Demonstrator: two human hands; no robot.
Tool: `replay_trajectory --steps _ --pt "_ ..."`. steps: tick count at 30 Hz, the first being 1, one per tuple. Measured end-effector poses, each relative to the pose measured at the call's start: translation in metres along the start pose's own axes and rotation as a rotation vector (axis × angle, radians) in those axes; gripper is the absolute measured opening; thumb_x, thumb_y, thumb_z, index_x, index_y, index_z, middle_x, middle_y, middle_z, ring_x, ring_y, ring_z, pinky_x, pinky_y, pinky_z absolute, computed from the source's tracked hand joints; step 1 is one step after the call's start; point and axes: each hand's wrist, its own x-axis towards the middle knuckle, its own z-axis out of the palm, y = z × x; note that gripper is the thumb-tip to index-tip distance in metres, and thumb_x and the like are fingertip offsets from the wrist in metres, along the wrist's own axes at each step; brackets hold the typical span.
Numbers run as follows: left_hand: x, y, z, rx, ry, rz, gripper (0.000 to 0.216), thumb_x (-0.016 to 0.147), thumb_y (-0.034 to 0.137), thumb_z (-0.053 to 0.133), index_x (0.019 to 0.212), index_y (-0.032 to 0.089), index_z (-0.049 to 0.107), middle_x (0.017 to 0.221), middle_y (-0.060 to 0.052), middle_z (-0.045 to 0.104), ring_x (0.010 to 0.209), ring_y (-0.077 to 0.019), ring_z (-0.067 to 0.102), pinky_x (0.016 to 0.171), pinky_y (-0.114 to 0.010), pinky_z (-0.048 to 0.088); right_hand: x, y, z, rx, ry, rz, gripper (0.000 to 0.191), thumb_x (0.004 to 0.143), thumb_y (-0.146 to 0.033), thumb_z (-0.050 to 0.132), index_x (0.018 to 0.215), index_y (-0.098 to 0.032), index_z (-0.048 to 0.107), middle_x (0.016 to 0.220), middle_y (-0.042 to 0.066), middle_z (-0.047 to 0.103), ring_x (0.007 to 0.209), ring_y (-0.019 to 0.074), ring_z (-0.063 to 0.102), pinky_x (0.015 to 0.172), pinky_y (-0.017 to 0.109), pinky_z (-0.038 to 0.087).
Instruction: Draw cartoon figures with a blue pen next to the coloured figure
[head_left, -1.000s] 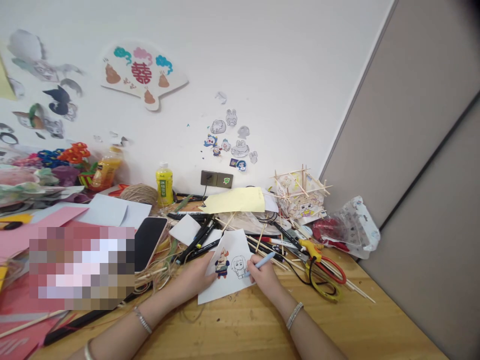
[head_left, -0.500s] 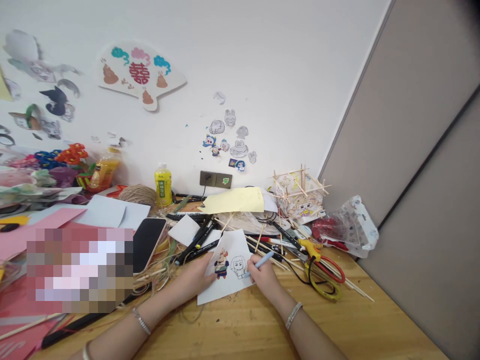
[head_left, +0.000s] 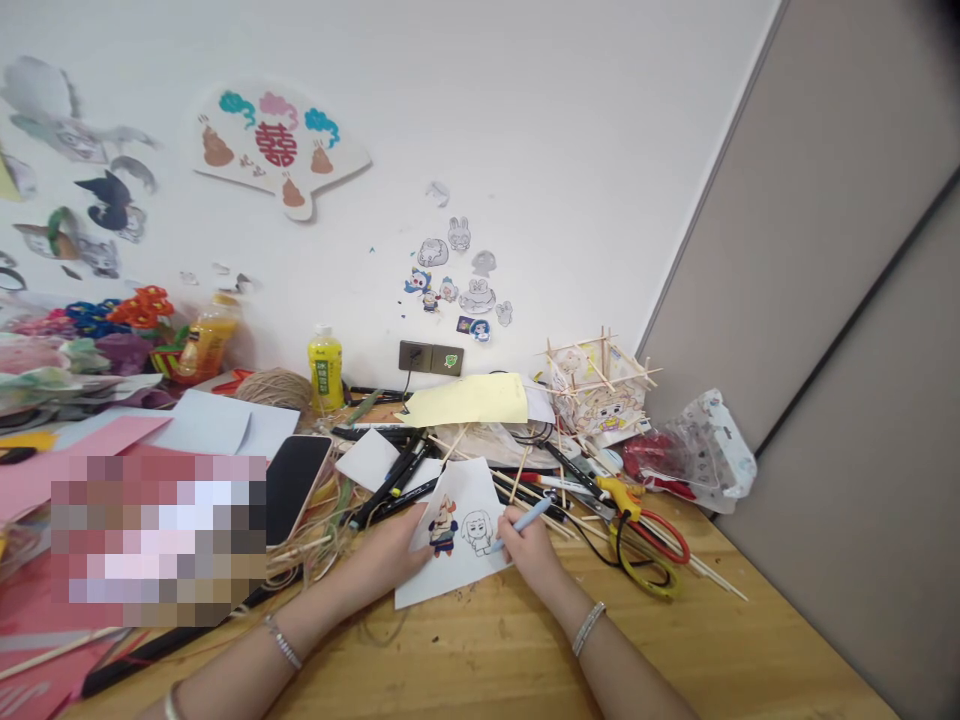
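Note:
A sheet of white paper [head_left: 427, 588] is tilted up a little above the table edge of the clutter. It bears a coloured cartoon figure [head_left: 443, 530] on the left and a black outline figure [head_left: 477, 533] beside it. My left hand [head_left: 401, 545] grips the paper's left edge, its fingertips partly hidden behind the sheet. In my right hand [head_left: 525, 540] is a light blue pen [head_left: 534, 512], slanting down towards the lower right of the outline figure. That hand is closed round the pen at the sheet's right edge. Whether the tip touches the paper, I cannot tell.
Black markers [head_left: 397, 480] and thin wooden sticks lie heaped behind the paper. Scissors [head_left: 652, 560] with red and yellow handles lie to the right. A phone [head_left: 298, 490] is at the left, and a yellow-labelled bottle [head_left: 325, 370] stands near the wall.
The pen and my right hand have shifted very slightly, with the pen still over the outline figure's lower right. The paper and my left hand look unmoved.

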Motion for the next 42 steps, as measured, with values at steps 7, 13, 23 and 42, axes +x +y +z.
replay_trajectory --steps 7,13,23,42 --pt "0.000 -0.003 0.002 -0.002 0.003 -0.017 0.055 0.071 0.029 0.055 0.125 0.023 0.049 0.123 -0.005 0.061 0.108 -0.0245 0.057 0.090 -0.030 0.043 0.001 0.003 0.000 -0.026 0.047 0.007 0.024 0.075 -0.026 0.041 0.053 -0.022 0.034 0.044 -0.007 0.033 0.045 0.0099 0.036 0.043 0.021 0.024" --pt "0.000 -0.002 0.000 -0.004 0.001 -0.014 0.057 0.070 0.027 0.055 0.126 0.021 0.048 0.124 -0.006 0.060 0.110 -0.0258 0.056 0.090 -0.031 0.043 0.002 0.002 0.000 -0.040 0.038 0.001 0.024 0.077 -0.029 0.040 0.055 -0.022 0.035 0.045 -0.007 0.033 0.043 0.0095 0.035 0.043 0.022 0.025" --pt "-0.002 0.005 -0.003 -0.006 -0.010 -0.029 0.058 0.069 0.026 0.054 0.126 0.022 0.048 0.127 -0.005 0.058 0.112 -0.0259 0.055 0.093 -0.032 0.041 0.002 0.003 0.000 -0.035 0.042 0.002 0.023 0.076 -0.027 0.041 0.054 -0.022 0.036 0.045 -0.007 0.035 0.044 0.0097 0.035 0.043 0.021 0.024" --pt "0.001 -0.006 0.002 -0.030 -0.004 0.025 0.058 0.072 0.028 0.052 0.129 0.018 0.046 0.127 -0.007 0.057 0.112 -0.0250 0.055 0.093 -0.030 0.042 0.001 0.001 -0.002 0.054 0.048 0.043 0.024 0.078 -0.030 0.041 0.055 -0.021 0.041 0.042 -0.007 0.040 0.042 0.0106 0.043 0.043 0.021 0.031"
